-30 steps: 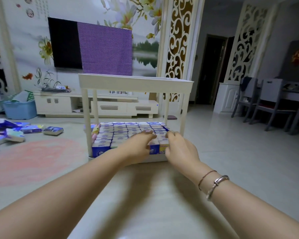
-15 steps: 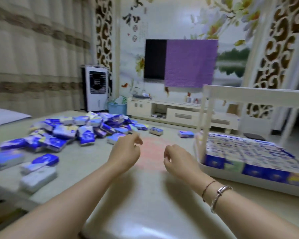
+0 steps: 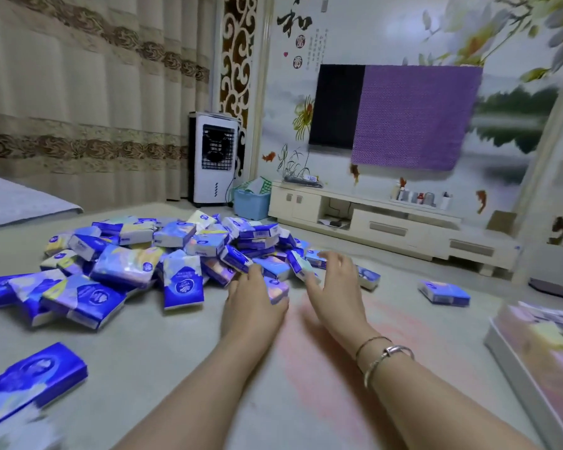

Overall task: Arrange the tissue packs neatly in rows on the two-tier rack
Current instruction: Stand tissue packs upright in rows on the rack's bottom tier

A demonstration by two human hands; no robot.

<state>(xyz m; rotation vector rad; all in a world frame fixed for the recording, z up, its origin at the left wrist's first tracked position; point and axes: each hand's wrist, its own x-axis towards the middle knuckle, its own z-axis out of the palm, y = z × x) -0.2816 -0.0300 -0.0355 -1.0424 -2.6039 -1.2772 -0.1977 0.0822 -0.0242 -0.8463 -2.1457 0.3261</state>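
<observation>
A big pile of blue and white tissue packs (image 3: pixel 163 254) lies on the floor at centre left. My left hand (image 3: pixel 251 303) lies over one pack (image 3: pixel 276 289) at the pile's near right edge, thumb along its near side; whether the fingers hold it is unclear. My right hand (image 3: pixel 335 280), fingers spread and holding nothing, hovers just right of it, over the pile's right edge. The white rack's lower tray (image 3: pixel 527 384), filled with blurred packs, shows at the bottom right corner.
Single packs lie apart at the right (image 3: pixel 444 292) and near bottom left (image 3: pixel 30 381). A white TV cabinet (image 3: pixel 387 222), a blue bin (image 3: pixel 251 203) and an air cooler (image 3: pixel 213 157) stand along the far wall. Curtains hang at left.
My view has swung left from the rack to the pile. Both hands left the rack's front row and moved down and forward to the pile's near edge.
</observation>
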